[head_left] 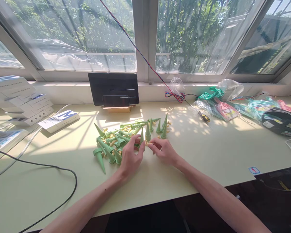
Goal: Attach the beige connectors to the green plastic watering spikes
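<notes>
My left hand [133, 152] is closed around a green plant watering spike [142, 135], held upright with its tip pointing up. With thumb and forefinger, my right hand [164, 150] pinches a small yellow valve piece [146, 142] close beside that spike. Whether the two parts touch I cannot tell. To the left lies a pile of green spikes [108, 146], mixed with yellow valve pieces. Just beyond my hands, several spikes [158, 127] stand upright on the table, some with yellow pieces at their sides.
A tablet [113, 84] leans on a stand at the back of the table [208, 145]. White boxes [19, 100] are stacked at left, near a black cable [72, 171]. At right lie a yellow-black tool [204, 116], bagged items [225, 110] and a black object [278, 122].
</notes>
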Motion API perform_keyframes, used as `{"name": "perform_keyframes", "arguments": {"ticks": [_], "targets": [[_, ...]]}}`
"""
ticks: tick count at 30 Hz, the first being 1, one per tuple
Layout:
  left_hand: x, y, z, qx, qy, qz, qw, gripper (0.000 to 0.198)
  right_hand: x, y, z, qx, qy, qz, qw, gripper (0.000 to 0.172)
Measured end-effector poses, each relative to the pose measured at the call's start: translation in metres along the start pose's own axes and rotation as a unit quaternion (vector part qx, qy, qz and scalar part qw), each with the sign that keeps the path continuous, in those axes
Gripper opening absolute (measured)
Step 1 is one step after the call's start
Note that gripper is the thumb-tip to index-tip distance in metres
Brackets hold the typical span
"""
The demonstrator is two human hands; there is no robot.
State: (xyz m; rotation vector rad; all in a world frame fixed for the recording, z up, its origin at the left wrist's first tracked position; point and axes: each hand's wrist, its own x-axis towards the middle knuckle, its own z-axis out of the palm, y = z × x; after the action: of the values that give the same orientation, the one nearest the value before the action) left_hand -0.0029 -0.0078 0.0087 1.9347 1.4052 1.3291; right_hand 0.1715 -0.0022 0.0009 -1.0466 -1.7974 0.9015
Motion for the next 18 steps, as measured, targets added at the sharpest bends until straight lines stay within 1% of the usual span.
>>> {"name": "perform_keyframes", "arguments": {"ticks": [3, 7, 9, 14, 18], "targets": [[-0.0001, -0.0003, 0.0000, 0.002, -0.002, -0.001, 1.000, 0.022, -0.0004, 0.0004, 0.0005, 0.014, 0.008, -0.001, 1.000, 0.018], [-0.0004, 0.0001, 0.0000, 0.010, 0.001, -0.002, 1.000, 0.023, -0.0007, 0.0008, 0.0006, 0.016, 0.000, -0.002, 1.000, 0.015], [-0.0007, 0.0006, 0.0000, 0.010, -0.002, -0.002, 1.000, 0.023, -0.0006, 0.0007, 0.0004, 0.010, -0.005, -0.002, 1.000, 0.016], [-0.0008, 0.0021, -0.0004, 0.004, -0.007, -0.004, 1.000, 0.022, -0.0003, 0.0002, -0.0001, -0.005, -0.015, 0.003, 1.000, 0.029], [-0.0004, 0.0023, -0.0003, 0.005, -0.004, -0.003, 1.000, 0.022, -0.0004, 0.0002, 0.0001, 0.007, -0.002, 0.009, 1.000, 0.022]]}}
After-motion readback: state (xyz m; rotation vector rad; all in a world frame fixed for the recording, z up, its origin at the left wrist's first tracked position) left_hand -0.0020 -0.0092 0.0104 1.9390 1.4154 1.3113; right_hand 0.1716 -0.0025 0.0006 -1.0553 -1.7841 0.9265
